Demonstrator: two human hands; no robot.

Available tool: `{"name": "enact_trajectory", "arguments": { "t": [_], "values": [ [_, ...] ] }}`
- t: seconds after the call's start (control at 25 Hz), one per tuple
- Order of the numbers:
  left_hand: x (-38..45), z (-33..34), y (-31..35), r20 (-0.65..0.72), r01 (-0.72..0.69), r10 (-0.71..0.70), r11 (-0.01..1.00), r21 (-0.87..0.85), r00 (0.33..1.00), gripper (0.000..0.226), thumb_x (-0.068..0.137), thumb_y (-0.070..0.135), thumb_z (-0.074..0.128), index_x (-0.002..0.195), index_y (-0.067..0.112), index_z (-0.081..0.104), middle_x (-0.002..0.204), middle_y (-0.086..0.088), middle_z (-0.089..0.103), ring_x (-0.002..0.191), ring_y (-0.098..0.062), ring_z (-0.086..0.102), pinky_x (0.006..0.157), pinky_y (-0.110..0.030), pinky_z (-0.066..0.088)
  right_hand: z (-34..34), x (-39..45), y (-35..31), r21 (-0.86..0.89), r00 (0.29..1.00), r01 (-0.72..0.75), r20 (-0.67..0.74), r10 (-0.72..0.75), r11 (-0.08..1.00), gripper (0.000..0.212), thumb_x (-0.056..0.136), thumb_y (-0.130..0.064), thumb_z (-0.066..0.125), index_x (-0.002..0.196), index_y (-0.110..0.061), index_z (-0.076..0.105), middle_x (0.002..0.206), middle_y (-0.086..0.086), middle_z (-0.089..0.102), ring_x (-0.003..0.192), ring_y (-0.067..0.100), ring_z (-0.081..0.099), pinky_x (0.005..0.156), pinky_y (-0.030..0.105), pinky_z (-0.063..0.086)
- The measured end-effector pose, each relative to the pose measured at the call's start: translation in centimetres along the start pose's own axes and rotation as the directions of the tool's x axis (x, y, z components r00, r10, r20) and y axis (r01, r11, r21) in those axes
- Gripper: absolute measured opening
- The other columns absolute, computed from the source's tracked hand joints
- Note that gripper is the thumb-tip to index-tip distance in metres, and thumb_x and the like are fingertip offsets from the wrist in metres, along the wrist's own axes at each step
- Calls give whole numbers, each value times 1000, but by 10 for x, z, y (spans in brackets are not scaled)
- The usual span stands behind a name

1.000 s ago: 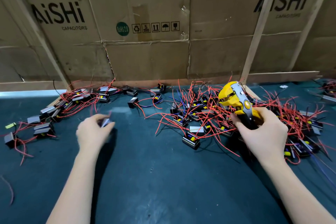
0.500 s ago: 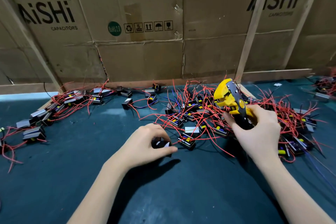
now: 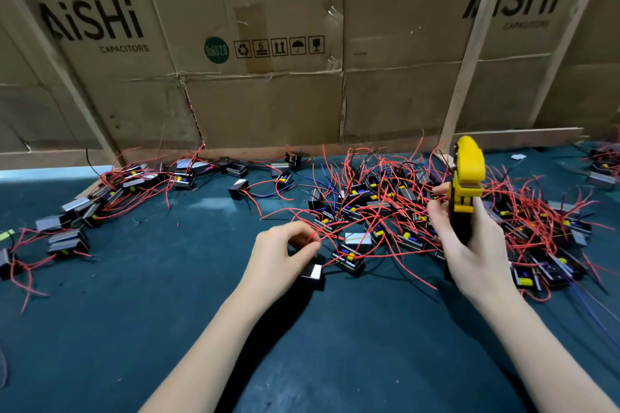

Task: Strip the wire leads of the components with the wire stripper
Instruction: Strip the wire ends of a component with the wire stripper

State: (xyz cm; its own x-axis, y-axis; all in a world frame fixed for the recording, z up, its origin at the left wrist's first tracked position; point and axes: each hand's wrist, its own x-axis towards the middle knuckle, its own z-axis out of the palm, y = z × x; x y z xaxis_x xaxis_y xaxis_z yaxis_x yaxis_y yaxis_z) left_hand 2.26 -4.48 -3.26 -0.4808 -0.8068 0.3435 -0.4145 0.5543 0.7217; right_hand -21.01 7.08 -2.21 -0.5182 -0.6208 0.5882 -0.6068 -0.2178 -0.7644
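My right hand (image 3: 476, 245) grips the black handles of a yellow wire stripper (image 3: 466, 174), held upright with its jaws pointing up over the pile. My left hand (image 3: 278, 258) pinches a small black component (image 3: 312, 273) with a silver face at the near edge of the pile; a red lead (image 3: 339, 231) runs from my fingers toward the right. A big tangle of black components with red, blue and black wire leads (image 3: 402, 211) covers the mat between and behind both hands.
A second row of components with red leads (image 3: 100, 208) lies along the left on the dark teal mat (image 3: 167, 312). Cardboard boxes (image 3: 268, 94) and wooden slats (image 3: 476, 43) wall off the back. More components (image 3: 604, 168) sit at the far right.
My left hand swung from the left side of the mat to the pile and took hold of a component. The stripper turned more upright in my right hand.
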Motion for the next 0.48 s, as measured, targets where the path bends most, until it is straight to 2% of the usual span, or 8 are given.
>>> {"name": "enact_trajectory", "arguments": {
  "t": [0.08,0.16,0.24,0.36,0.48],
  "values": [
    [2,-4,3,67,35,-21,976,-213,998,7,88,12,71,81,14,69,68,6,68,62,-3,58,67,-18,46,1,1,0,-116,995,83,-40,-88,990,22,92,-49,60,89,-27,55,81,-6,59,76,18,53,72,24,39],
    [2,-7,8,92,61,-22,889,-453,996,10,89,12,68,79,10,67,69,1,68,64,-9,60,67,-19,48,1,1,1,-229,985,150,-53,-166,962,31,88,-49,59,92,-18,57,82,1,55,75,24,49,70,30,37],
    [2,-8,11,89,68,-16,779,-623,996,12,88,18,64,81,8,67,71,0,66,65,-9,60,65,-18,48,0,0,1,-274,978,190,-34,-207,943,43,85,-48,56,101,-9,60,85,2,53,76,23,48,70,31,37],
    [3,-8,12,175,144,-9,609,-780,985,13,85,19,67,87,6,65,66,1,59,60,-10,53,58,-18,46,1,-1,2,-396,959,254,-15,-282,883,50,82,-47,58,115,-9,60,89,2,54,78,22,49,71,35,39],
    [4,-9,13,197,179,-29,559,-809,980,5,83,16,64,79,13,66,60,4,48,55,-10,41,54,-18,36,2,-1,3,-456,946,286,-3,-323,843,55,83,-50,57,116,-5,60,93,9,62,81,30,58,73,44,47]
  ]
}}
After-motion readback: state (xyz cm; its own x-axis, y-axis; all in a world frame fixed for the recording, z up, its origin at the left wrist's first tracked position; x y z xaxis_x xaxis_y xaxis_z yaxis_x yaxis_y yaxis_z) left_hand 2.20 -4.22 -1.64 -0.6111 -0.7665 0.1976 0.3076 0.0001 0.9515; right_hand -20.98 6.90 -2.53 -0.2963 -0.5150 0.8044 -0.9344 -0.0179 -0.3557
